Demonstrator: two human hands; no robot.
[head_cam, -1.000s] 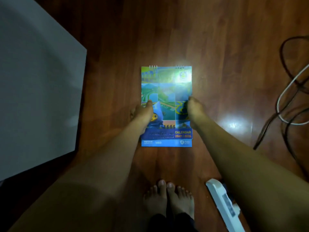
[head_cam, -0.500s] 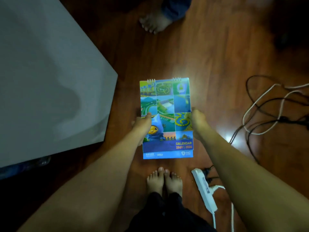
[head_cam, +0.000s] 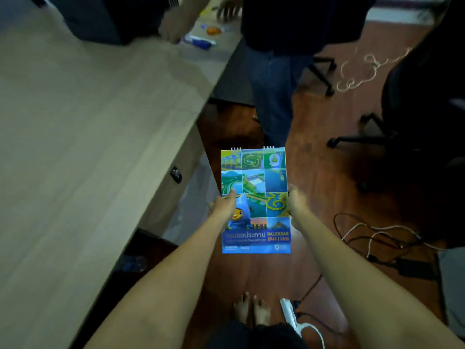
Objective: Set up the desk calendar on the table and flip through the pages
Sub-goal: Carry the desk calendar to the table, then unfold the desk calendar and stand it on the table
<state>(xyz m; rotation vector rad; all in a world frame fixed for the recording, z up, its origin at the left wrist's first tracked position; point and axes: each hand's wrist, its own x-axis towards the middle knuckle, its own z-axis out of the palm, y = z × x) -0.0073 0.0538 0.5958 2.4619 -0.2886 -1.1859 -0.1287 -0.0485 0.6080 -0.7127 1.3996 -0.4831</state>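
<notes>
The desk calendar (head_cam: 261, 182) is a flat, spiral-bound pad with a blue and green picture cover and the word CALENDAR near its bottom. I hold it folded shut in the air above the wooden floor, to the right of the table. My left hand (head_cam: 224, 206) grips its left edge with the thumb on the cover. My right hand (head_cam: 295, 205) grips the right edge. The light wooden table (head_cam: 88, 137) fills the left side of the view.
Another person in jeans (head_cam: 274, 79) stands just beyond the calendar, with hands over the table's far end. Black office chairs (head_cam: 412, 117) stand at right. Cables (head_cam: 377, 238) and a white power strip (head_cam: 289, 313) lie on the floor near my bare feet (head_cam: 251, 308).
The calendar has come up off the floor in both hands. The view has risen and tilted forward, bringing the table top, another person and chairs into sight.
</notes>
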